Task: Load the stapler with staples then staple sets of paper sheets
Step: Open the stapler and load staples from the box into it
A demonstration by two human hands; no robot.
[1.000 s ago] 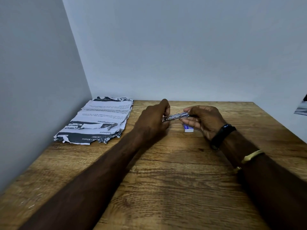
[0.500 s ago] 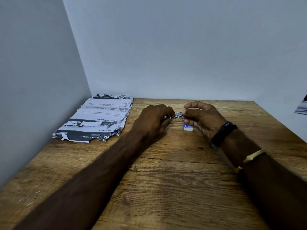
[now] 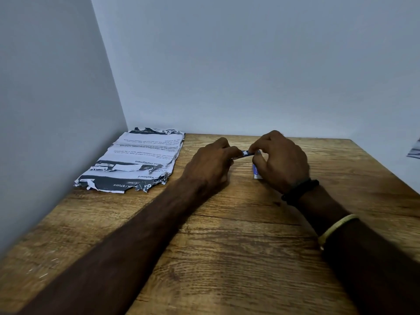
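At the far middle of the bench, two hands meet over a small stapler.

Head view: the left hand reaches in from the near left, knuckles up, its fingers curled closed around the left end of the stapler; the right hand arches over from the right, its fingers pinched down on the stapler's right end. The stapler is a thin, metallic sliver held just above the wood, mostly hidden by both hands. A small blue-and-white staple box lies on the bench under the right hand. A stack of torn printed paper sheets lies in the far left corner, well apart from the hands. The right forearm wears a black wristband and a yellow bangle.
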